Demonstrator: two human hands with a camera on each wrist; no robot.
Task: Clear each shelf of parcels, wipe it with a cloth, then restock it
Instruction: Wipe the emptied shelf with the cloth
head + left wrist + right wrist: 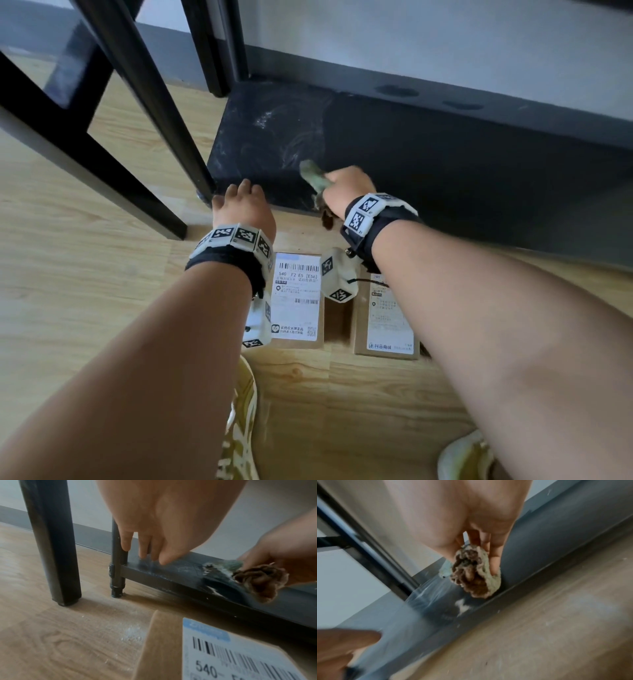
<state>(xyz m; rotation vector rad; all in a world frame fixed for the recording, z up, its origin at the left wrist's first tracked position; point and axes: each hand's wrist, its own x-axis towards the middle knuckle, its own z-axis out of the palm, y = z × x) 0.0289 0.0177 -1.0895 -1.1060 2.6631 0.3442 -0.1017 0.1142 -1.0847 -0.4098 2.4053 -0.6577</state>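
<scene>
So the cloth (313, 176) is bunched up in the right hand (346, 192), a scrunched greenish-brown wad, and it's pressed down on the bottom shelf (428, 164) close to the front edge, not far from the left front corner. The wrist view shows the fingers (494, 555) curled round the cloth (476, 572) with the brown frayed side bulging out below the palm, so that grip is tight on the cloth. The shelf is a dark board sitting low over the floor, with pale smeary swirl marks (274, 137) across its left part, plus a few whitish flecks near the front lip.

The left hand (243, 209) is at the left front corner of the shelf, right next to the black upright post (118, 555). Its fingers (145, 547) point down, fairly straight and a bit spread, tips on or just over the shelf surface, can't tell which. That grip is loose, holding nothing.

Two parcels are off the shelf on the wooden floor (85, 274), just in front of its front edge: the left parcel (298, 301), brown card with a white shipping label and barcode, and the right parcel (387, 322) just beside it with a narrow gap between them. Both lie flat, label up, partly hidden under the wrists.

Further out there's a black angled frame leg (137, 113) to the left of the shelf, and yellow-and-white shoes (239, 428) at the bottom of the head view.
</scene>
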